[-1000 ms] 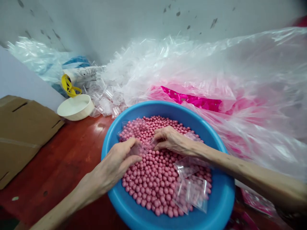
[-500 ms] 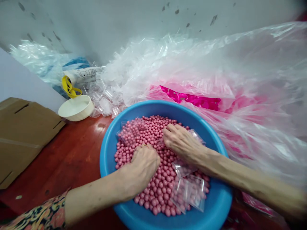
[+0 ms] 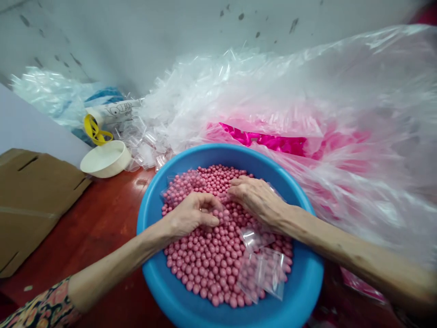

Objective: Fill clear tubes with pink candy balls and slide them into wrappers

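A blue tub (image 3: 150, 182) holds a mass of pink beads (image 3: 205, 259). My left hand (image 3: 191, 212) is over the middle of the beads, its thumb and fingers curled round a few of them. Just to the right, my right hand (image 3: 256, 196) points left with its fingers pressed together. A faint clear film shows at its fingertips, apparently a small plastic bag, mostly hidden. Clear bags (image 3: 262, 271) lie flat on the beads at the lower right. Bead-filled clear bags (image 3: 182, 184) rest at the tub's upper left.
Behind the tub lies a heap of clear plastic (image 3: 191, 100), with bright pink pieces (image 3: 273, 141) inside plastic at the right. To the left are a white round dish (image 3: 105, 159), a yellow tape loop (image 3: 95, 130) and brown cardboard (image 3: 37, 200) on a red surface (image 3: 112, 223).
My left hand has risen out of the beads and turned, so its thumb and fingertips now show with beads at them. My right hand has stayed almost in place.
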Available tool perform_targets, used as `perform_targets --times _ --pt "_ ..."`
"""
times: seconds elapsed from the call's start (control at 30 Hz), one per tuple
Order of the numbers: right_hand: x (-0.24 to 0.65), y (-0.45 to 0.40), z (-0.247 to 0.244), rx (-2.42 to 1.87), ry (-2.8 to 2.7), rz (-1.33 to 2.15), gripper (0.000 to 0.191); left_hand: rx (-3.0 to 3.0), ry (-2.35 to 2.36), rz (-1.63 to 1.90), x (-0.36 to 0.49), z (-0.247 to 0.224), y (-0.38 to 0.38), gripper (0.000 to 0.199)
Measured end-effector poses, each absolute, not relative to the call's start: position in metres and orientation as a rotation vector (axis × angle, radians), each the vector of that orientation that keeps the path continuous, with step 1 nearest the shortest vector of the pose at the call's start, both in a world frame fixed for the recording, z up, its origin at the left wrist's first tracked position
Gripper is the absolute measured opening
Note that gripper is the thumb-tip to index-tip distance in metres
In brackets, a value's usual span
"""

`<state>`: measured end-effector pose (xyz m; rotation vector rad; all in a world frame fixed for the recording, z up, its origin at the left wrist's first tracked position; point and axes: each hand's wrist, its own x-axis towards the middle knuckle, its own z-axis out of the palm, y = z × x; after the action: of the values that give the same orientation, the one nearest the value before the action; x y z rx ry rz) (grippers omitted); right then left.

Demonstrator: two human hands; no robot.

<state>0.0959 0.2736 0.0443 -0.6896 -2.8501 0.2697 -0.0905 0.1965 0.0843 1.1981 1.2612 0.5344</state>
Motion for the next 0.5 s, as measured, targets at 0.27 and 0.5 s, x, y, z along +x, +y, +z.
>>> perform_targets --times 0.27,0.5 --pt "0.096 0.274 0.045 -0.703 -2.767 0.352 0.019 0.852 1.191 0.735 -0.100 0.093 0.182 0.020" --pt "0.090 0.276 0.069 -0.783 -2.869 0.312 0.026 0.707 1.256 0.882 -0.112 0.099 0.170 0.022"
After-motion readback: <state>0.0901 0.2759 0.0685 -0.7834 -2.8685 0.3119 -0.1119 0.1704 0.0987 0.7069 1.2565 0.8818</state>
